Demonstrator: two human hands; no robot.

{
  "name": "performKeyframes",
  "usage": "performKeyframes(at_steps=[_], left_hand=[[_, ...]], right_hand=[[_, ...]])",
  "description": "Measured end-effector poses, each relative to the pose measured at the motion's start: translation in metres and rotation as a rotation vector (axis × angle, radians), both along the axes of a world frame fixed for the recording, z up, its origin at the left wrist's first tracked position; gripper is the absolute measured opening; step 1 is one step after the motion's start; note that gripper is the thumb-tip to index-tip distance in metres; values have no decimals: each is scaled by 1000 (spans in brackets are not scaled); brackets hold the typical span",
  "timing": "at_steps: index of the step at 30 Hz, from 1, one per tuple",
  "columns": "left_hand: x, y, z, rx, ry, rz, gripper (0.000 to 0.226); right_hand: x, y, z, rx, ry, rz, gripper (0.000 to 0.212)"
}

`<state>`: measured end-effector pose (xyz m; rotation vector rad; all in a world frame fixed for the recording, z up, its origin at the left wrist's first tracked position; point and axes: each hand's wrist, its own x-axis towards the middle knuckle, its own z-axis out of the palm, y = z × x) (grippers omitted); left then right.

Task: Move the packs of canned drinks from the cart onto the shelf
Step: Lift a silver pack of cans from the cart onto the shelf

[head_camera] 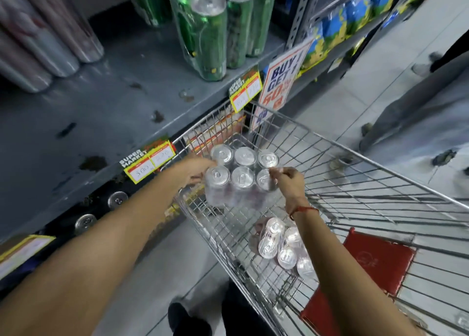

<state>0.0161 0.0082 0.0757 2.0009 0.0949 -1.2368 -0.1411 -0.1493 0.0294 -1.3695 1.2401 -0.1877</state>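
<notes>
A shrink-wrapped pack of silver cans (242, 173) is held upright above the wire cart (355, 183), near its far left corner. My left hand (195, 169) grips the pack's left side. My right hand (288, 181) pinches the wrap at its right side. A second pack of cans (284, 249) lies tilted on the cart's floor, closer to me. The grey metal shelf (106, 102) runs along the left, its front area bare and stained.
Green can packs (213, 31) stand at the shelf's back right, silver-pink cans (38, 38) at the back left. Yellow price tags (149, 160) and a promo sign (281, 79) hang off the shelf edge. A red folder (378, 259) lies in the cart. A person's legs (418, 94) stand at the right.
</notes>
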Motion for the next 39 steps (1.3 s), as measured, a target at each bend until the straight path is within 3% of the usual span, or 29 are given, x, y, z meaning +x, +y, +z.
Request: performKeyframes(at_steps=[1, 3, 7, 10, 19, 21, 31, 39], left_hand=[[0, 3, 14, -3, -24, -17, 49], [1, 9, 44, -32, -68, -43, 56], [2, 26, 112, -159, -123, 57, 34], [5, 47, 152, -264, -123, 200, 37], [29, 120, 231, -357, -268, 339, 23], [35, 135, 240, -347, -289, 379, 7], [73, 178, 227, -260, -418, 566, 31], [94, 184, 199, -235, -437, 647, 26]], right_hand=[[-2, -1, 17, -31, -16, 7, 32], [-4, -2, 52, -100, -39, 27, 20], [4, 6, 125, -185, -126, 52, 27], [15, 22, 171, -194, -199, 101, 33], [73, 69, 253, -276, -340, 261, 36], [93, 77, 263, -285, -356, 295, 32], [184, 109, 247, -323, -343, 487, 23], [214, 121, 230, -371, -293, 546, 30]])
